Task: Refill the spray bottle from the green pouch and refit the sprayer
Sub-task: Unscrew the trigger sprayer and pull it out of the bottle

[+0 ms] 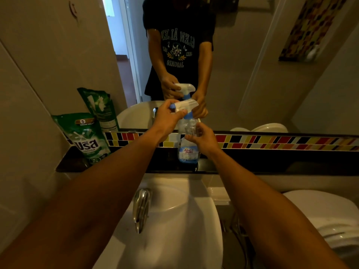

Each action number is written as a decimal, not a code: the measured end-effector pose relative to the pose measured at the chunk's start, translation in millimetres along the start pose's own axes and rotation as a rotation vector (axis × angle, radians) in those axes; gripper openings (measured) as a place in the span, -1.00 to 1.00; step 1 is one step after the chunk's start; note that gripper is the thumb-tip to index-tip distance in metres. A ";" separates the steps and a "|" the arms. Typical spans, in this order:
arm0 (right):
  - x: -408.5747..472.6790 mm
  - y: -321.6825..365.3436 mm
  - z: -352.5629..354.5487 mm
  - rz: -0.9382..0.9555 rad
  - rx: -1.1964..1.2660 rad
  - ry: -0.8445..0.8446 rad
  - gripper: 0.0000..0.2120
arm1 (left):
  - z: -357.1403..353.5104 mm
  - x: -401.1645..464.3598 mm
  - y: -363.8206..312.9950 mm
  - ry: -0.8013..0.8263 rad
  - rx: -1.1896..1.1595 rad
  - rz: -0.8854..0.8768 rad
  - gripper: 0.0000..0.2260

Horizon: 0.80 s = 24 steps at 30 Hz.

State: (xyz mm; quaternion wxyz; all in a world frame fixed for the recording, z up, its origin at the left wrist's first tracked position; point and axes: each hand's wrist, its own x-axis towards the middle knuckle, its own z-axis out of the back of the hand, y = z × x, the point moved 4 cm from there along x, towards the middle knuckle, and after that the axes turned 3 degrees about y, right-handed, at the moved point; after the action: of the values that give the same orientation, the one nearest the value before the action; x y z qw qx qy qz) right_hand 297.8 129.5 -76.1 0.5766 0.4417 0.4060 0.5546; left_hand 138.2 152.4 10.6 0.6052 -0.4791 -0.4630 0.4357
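A clear spray bottle point(188, 152) with a blue and white label stands on the dark shelf point(252, 162) below the mirror. My right hand point(202, 139) grips its upper body. My left hand point(168, 118) is closed on the white sprayer head point(187, 105) with its blue collar, which sits at the bottle's neck. Whether the collar is screwed on cannot be told. The green pouch point(85, 136) leans upright against the wall at the shelf's left end, untouched.
A white sink point(174, 230) with a chrome tap point(140, 206) lies directly below the shelf. A white toilet point(330, 220) sits at lower right. The mirror point(252, 74) behind the shelf reflects a person, the bottle and the pouch. A coloured tile strip point(281, 142) runs along the mirror's base.
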 end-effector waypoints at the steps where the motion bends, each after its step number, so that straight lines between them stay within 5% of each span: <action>1: -0.2 1.0 1.2 0.001 -0.017 -0.005 -0.61 | 1.8 -0.1 -4.6 -0.009 -0.002 -0.014 -0.67; 24: -28.3 28.9 45.9 0.001 -0.132 -0.077 -0.62 | 72.6 5.1 -96.5 -0.147 -0.173 -0.101 -0.78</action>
State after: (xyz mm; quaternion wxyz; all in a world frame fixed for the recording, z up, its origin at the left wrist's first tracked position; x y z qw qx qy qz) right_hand 332.2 98.3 -36.2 0.6192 0.4243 0.3458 0.5630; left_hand 76.2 154.6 114.4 0.5473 -0.4723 -0.5655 0.3970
